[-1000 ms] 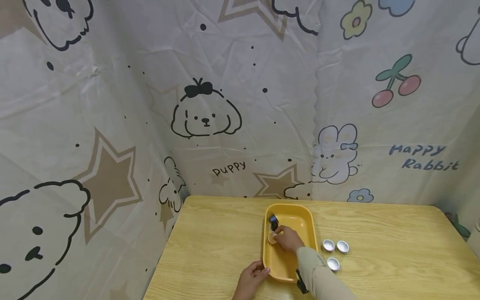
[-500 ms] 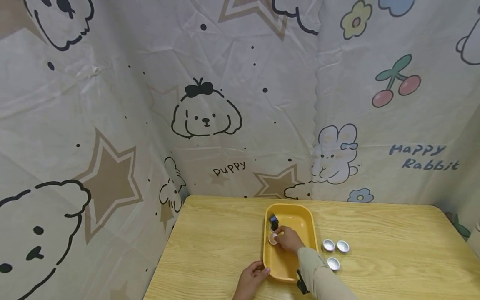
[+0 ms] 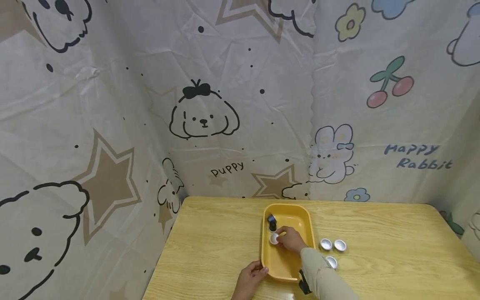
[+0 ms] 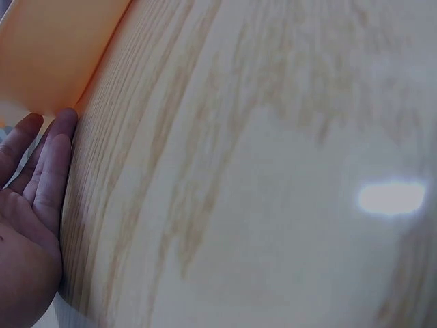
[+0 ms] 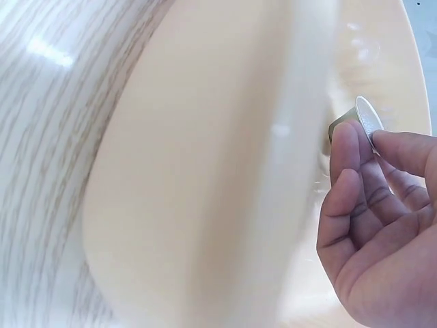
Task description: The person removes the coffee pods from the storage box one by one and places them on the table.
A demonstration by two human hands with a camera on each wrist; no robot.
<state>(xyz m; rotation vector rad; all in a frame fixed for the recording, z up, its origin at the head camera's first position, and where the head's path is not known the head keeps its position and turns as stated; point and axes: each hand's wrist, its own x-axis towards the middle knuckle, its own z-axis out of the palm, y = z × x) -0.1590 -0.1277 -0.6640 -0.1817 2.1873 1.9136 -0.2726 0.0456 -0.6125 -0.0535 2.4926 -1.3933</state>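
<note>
My right hand reaches into the yellow tray and pinches a coffee capsule between thumb and fingertips. Its pale foil lid is tilted to the side in the right wrist view, over an olive-gold body. A blue capsule and a black capsule lie along the tray's left wall, just beyond the held one. At the tray's near left corner, my left hand touches the outside with fairly straight fingers; the left wrist view shows the fingertips right at the tray's edge.
Three capsules with their pale lids up stand on the wooden table right of the tray: two side by side and one nearer capsule, partly behind the right sleeve. A printed curtain hangs behind the table.
The held capsule's lid has turned from a warm tint to pale white as my right hand tilts it. The camera view has shifted slightly. My left hand stays at the tray's corner.
</note>
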